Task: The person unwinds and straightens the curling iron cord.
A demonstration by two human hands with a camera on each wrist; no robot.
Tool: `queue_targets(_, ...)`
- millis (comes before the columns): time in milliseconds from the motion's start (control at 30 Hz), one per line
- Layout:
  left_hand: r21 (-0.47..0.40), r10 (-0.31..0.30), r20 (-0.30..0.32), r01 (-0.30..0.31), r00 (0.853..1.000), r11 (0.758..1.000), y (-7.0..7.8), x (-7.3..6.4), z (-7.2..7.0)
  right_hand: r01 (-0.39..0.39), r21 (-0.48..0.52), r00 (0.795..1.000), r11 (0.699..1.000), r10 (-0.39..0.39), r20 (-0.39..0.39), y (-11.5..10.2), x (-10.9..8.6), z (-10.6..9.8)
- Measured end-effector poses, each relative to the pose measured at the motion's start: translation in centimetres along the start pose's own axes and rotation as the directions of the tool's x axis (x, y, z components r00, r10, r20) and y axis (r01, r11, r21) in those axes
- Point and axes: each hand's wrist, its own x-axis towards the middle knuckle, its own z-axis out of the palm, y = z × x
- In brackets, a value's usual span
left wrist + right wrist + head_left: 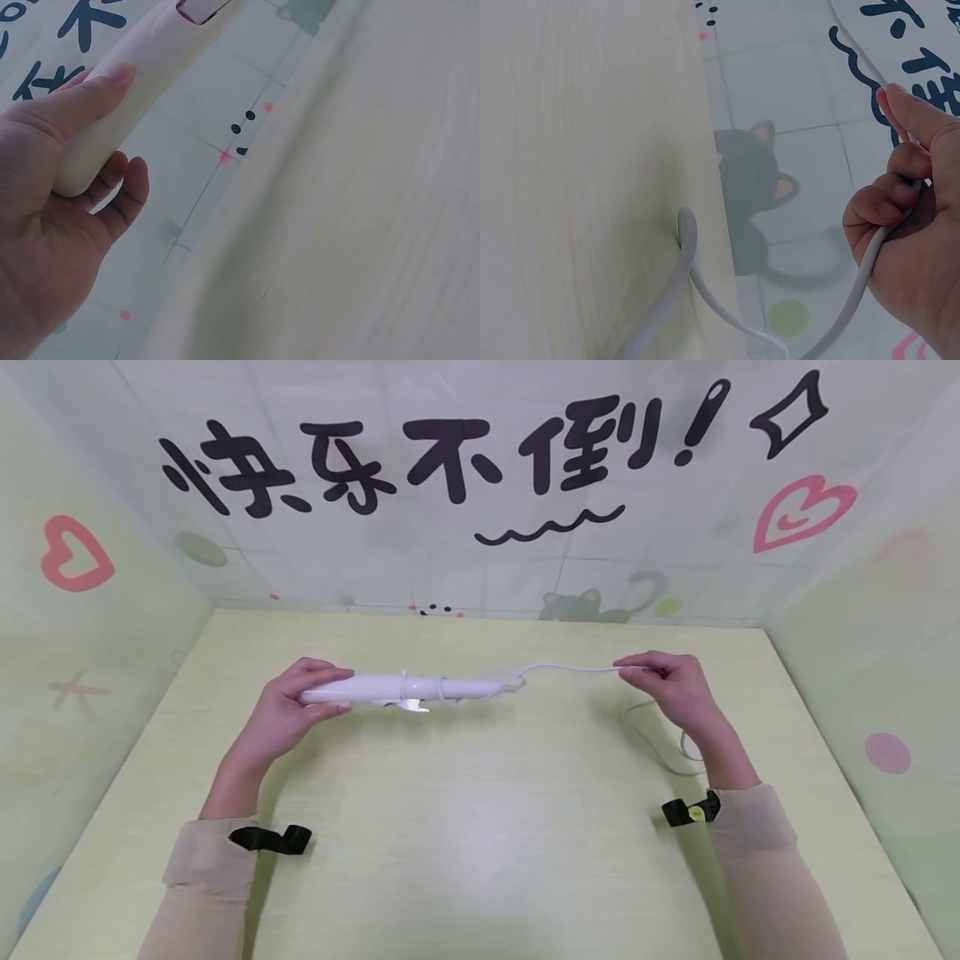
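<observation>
My left hand (281, 714) grips the thick end of a white curling iron (367, 687), held level with its narrower part pointing right. A shiny lever (411, 704) sticks out along its near side. In the left wrist view the thumb lies along the smooth white handle (120, 90), with fingertips showing past its rounded end. White cord (573, 669) loops round the thin part and runs right, fairly taut. My right hand (678, 693) pinches this cord between thumb and forefinger; in the right wrist view the other fingers curl round the cord (866, 262) too.
Slack cord (660, 764) hangs in loops below the right hand over the pale wooden table (480, 827). Printed cloth walls (480, 560) stand at the back and both sides. A black camera mount (273, 839) sits on the left cuff, another (686, 812) on the right.
</observation>
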Motion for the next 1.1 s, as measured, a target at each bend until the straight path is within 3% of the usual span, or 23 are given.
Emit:
queue_targets(200, -0.012, -0.009, -0.043, 0.009, 0.999, 1.000, -0.4, -0.3, -0.6, -0.035, 0.015, 0.998, 0.999, 0.036, -0.060, 0.7, -0.4, -1.0)
queue_targets(400, 0.003, -0.011, -0.025, 0.011, 1.000, 1.000, -0.3, -0.4, -0.7, -0.060, 0.029, 0.996, 0.998, 0.061, -0.063, 1.4, -0.4, -1.0)
queue_targets(633, 0.005, -0.037, -0.018, 0.037, 0.999, 0.999, -0.3, -0.8, -1.0, -0.094, 0.021, 0.985, 0.995, 0.096, -0.144, 1.9, -0.3, -1.1)
queue_targets(933, -0.004, -0.028, -0.012, 0.028, 1.000, 1.000, -0.3, -0.8, -1.0, -0.123, -0.032, 0.992, 0.992, 0.122, -0.036, 1.9, -0.7, -0.6)
queue_targets(1100, -0.014, -0.018, -0.016, 0.017, 1.000, 1.000, -0.3, -0.7, -1.1, -0.114, -0.053, 0.993, 0.992, 0.113, -0.023, 1.8, -0.6, -0.4)
